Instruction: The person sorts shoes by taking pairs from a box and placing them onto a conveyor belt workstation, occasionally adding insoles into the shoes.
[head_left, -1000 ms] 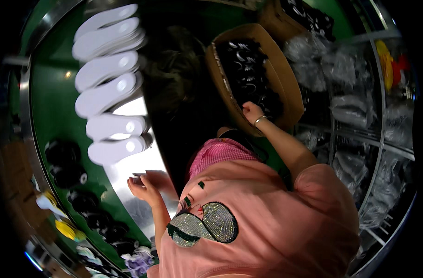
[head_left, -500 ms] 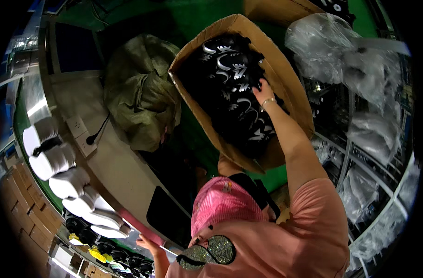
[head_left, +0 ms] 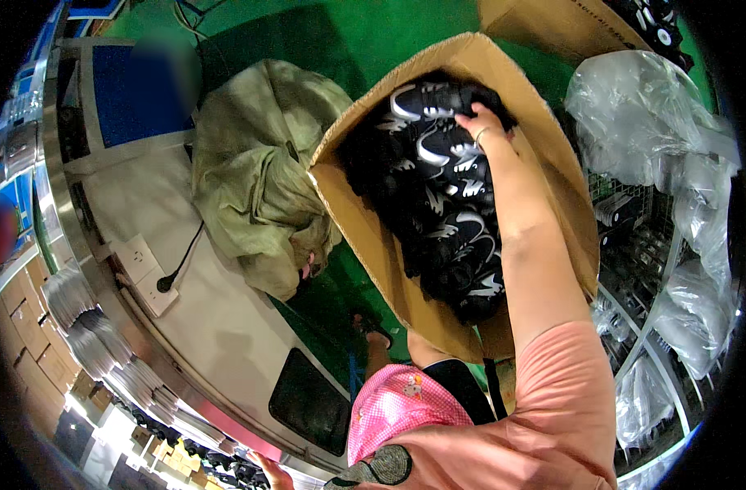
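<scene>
A large open cardboard box [head_left: 581, 204] stands on the green floor, filled with black shoe uppers [head_left: 463, 237] that carry white curved side stripes and lacing parts. My right hand [head_left: 483, 126], a bracelet at its wrist, reaches into the far end of the box. Its thumb and fingers close on one black upper [head_left: 438, 100]; part of the grip is hidden. Low at the left, my left hand [head_left: 267, 469] rests at the edge of the workbench with nothing visible in it. Its fingers look stretched out, partly cut off by the frame.
A green cloth sack [head_left: 259, 180] slumps left of the box. Stacks of thin white sole-shaped pieces [head_left: 120, 351] line the workbench [head_left: 226, 327], whose side has a plugged-in socket [head_left: 148, 273]. Plastic-wrapped bundles [head_left: 634, 114] fill racks at right. Another cardboard box [head_left: 561, 24] is behind.
My right hand has shifted farther toward the far end of the box, and its fingers have closed on an upper. The view has tilted and brightened. My left hand stays by the bench.
</scene>
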`<action>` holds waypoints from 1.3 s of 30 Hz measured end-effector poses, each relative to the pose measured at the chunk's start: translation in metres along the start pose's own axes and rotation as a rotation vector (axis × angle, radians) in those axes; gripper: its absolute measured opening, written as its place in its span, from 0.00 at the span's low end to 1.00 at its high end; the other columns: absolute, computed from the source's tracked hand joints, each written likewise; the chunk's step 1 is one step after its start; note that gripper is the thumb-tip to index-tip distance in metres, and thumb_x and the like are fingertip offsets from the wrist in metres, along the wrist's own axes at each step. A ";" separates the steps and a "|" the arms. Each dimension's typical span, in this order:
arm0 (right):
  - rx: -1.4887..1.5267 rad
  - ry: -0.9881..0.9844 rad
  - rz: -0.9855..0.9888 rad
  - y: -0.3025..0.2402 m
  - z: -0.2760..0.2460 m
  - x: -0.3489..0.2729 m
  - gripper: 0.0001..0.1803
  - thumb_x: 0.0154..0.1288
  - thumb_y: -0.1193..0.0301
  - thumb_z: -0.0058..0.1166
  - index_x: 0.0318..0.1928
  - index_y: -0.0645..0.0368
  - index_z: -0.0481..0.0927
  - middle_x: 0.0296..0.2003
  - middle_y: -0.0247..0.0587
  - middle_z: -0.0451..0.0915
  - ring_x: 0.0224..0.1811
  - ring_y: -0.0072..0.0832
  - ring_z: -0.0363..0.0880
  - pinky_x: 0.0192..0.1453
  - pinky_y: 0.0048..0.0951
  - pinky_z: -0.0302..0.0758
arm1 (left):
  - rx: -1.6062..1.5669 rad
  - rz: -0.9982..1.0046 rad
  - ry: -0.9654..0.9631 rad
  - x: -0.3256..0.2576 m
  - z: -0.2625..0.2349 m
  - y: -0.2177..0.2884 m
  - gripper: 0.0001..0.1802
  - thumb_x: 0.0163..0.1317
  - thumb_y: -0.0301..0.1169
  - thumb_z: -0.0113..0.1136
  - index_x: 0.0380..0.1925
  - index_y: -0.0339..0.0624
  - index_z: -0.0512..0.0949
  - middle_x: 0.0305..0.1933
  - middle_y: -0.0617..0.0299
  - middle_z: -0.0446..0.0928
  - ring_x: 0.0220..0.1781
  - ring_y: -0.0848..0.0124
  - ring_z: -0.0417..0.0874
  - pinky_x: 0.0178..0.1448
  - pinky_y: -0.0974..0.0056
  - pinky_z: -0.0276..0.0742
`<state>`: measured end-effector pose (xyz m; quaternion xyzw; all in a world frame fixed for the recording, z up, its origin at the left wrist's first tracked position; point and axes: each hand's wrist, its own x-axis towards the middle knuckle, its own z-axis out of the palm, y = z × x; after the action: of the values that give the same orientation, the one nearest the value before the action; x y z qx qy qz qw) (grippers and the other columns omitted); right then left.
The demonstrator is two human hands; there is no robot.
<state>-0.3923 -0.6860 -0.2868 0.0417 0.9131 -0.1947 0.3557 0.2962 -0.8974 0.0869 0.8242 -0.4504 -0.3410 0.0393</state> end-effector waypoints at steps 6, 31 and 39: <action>0.602 -0.027 -0.106 0.036 0.041 -0.075 0.30 0.46 0.58 0.57 0.50 0.57 0.66 0.45 0.48 0.72 0.48 0.41 0.69 0.52 0.33 0.60 | 0.013 0.016 -0.005 -0.002 0.020 0.005 0.49 0.49 0.56 0.46 0.60 0.43 0.33 0.65 0.54 0.34 0.66 0.60 0.39 0.64 0.54 0.36; 0.774 -1.401 -0.313 -0.237 0.097 -0.723 0.19 0.56 0.70 0.50 0.49 0.53 0.66 0.43 0.33 0.71 0.44 0.29 0.71 0.46 0.36 0.70 | -0.977 1.084 -0.045 -0.054 -0.068 0.008 0.56 0.37 0.38 0.63 0.57 0.40 0.32 0.58 0.51 0.45 0.60 0.62 0.48 0.62 0.58 0.42; 0.130 -1.451 0.104 -0.230 0.234 -0.833 0.24 0.54 0.58 0.51 0.50 0.49 0.62 0.52 0.41 0.62 0.54 0.40 0.59 0.54 0.61 0.48 | -1.549 0.232 0.136 0.022 -0.120 -0.103 0.38 0.56 0.47 0.47 0.58 0.41 0.41 0.58 0.54 0.54 0.56 0.63 0.59 0.58 0.63 0.55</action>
<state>0.3253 -0.9360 0.1859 -0.0335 0.4311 -0.2100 0.8769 0.4491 -0.8823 0.1285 0.5289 -0.1641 -0.5006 0.6654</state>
